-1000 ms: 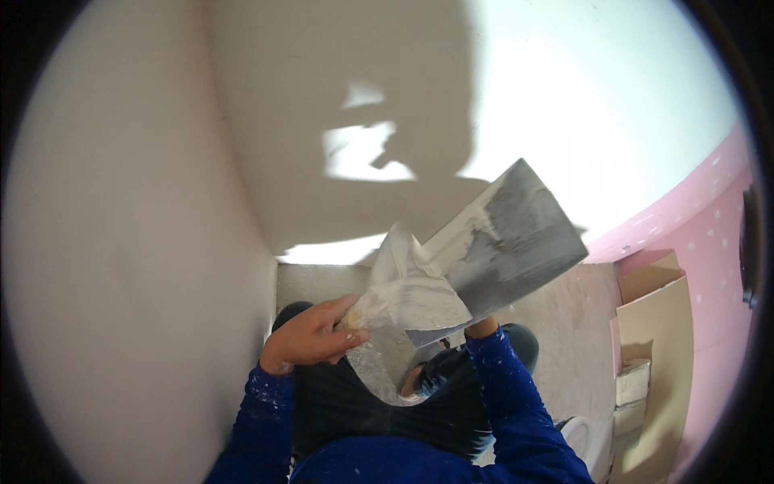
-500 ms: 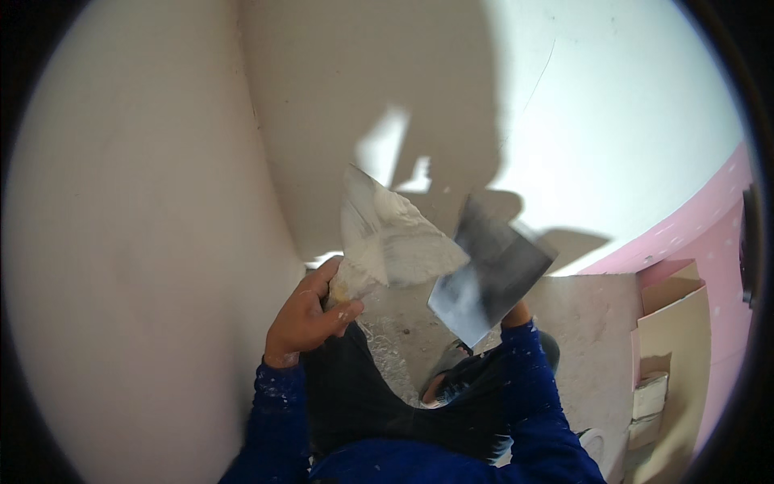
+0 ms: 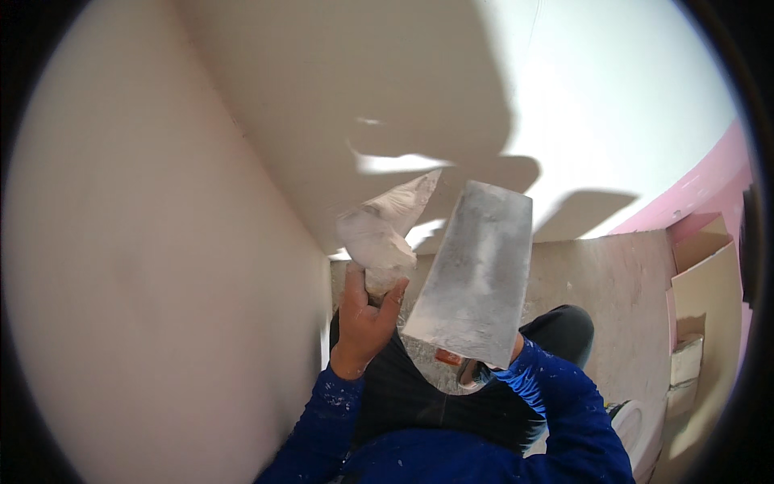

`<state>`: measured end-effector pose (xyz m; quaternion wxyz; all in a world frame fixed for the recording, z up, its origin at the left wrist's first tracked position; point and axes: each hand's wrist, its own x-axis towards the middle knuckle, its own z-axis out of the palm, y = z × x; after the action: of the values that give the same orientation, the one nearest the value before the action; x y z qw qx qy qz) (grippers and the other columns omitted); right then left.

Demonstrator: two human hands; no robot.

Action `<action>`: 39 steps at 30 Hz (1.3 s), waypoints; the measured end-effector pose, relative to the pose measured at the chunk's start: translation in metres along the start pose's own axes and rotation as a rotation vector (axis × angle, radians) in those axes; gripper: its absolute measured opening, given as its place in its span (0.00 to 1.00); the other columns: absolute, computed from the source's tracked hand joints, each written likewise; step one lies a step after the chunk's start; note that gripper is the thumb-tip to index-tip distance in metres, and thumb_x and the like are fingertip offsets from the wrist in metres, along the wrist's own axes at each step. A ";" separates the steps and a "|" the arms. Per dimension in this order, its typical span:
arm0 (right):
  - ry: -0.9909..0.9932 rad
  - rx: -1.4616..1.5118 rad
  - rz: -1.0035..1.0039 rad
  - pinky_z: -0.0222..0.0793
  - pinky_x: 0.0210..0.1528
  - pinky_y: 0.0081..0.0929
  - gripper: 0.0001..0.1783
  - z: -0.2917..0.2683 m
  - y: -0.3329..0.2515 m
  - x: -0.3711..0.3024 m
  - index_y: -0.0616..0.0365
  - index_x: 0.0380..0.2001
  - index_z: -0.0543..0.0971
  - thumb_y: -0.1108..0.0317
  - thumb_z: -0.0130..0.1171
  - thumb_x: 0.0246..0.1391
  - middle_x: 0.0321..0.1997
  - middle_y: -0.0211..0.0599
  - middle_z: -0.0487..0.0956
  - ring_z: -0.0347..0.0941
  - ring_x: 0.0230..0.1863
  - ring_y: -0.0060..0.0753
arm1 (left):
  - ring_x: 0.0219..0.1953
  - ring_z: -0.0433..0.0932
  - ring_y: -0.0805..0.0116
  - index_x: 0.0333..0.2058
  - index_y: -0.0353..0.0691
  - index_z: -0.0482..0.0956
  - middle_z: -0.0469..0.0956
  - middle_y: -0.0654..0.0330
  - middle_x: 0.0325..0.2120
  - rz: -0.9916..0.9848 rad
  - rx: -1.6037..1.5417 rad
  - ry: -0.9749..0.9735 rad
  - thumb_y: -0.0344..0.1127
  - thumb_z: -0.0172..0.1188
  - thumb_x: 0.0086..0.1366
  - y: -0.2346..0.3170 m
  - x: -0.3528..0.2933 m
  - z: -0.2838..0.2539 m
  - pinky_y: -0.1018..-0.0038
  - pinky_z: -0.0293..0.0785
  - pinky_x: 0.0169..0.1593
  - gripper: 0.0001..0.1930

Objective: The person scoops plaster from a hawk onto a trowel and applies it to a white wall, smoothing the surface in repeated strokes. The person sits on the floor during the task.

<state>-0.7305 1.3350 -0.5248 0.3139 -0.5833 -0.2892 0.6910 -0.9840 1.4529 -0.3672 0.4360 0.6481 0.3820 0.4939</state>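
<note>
Left hand [image 3: 367, 327], raised at the middle of my distant feed, is closed around the base of a putty knife [image 3: 417, 194], thumb on the right, fingers on the left, its flared blade tilted and heaped with white compound [image 3: 375, 242]. Just to the right, the right hand [image 3: 518, 348] is mostly hidden, but it bears a rectangular steel trowel [image 3: 484, 266], so I judge it closed; a bit of reddish handle [image 3: 448, 356] shows below the blade. A second ago the two blades overlapped; now I see a narrow gap between them, and the trowel has swung nearly upright, its broad face towards me. I take that to mean the tools have parted, with most of the compound on the putty knife. Both forearms, in speckled blue sleeves, reach up and inward from the lower edge, the right wrist tucked behind the trowel. Beyond them lie dark trousers [image 3: 423, 411], a partly hidden foot [image 3: 469, 373], dusty floor [image 3: 601, 274], a pale bucket [image 3: 627, 421] and leaning cardboard [image 3: 709, 282]. Farther off, a pale wall [image 3: 363, 73] carries a large shadow, beside a pink wall [image 3: 717, 173].
</note>
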 end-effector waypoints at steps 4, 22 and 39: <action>0.002 0.026 -0.001 0.73 0.61 0.43 0.30 0.007 0.010 0.011 0.53 0.63 0.68 0.45 0.50 0.67 0.62 0.40 0.73 0.72 0.60 0.42 | 0.47 0.79 0.47 0.56 0.29 0.69 0.77 0.40 0.47 0.161 0.114 -0.066 0.31 0.67 0.62 -0.005 0.000 0.006 0.61 0.75 0.51 0.26; 0.064 0.093 0.019 0.73 0.61 0.45 0.31 -0.014 0.015 0.000 0.52 0.64 0.67 0.43 0.48 0.67 0.63 0.39 0.72 0.72 0.61 0.44 | 0.42 0.81 0.52 0.56 0.39 0.78 0.82 0.49 0.41 0.334 0.219 -0.134 0.23 0.66 0.53 0.004 0.014 0.001 0.64 0.77 0.46 0.28; 0.245 0.506 -0.449 0.72 0.62 0.47 0.32 -0.033 -0.025 0.015 0.51 0.64 0.66 0.42 0.47 0.67 0.64 0.39 0.72 0.71 0.61 0.45 | 0.42 0.79 0.53 0.59 0.44 0.77 0.81 0.54 0.40 0.149 0.547 -0.243 0.26 0.65 0.55 -0.094 -0.002 -0.020 0.64 0.75 0.48 0.29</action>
<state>-0.6972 1.3636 -0.5194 0.6247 -0.4877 -0.1898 0.5795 -1.0098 1.4857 -0.4536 0.2505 0.8219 0.3974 0.3223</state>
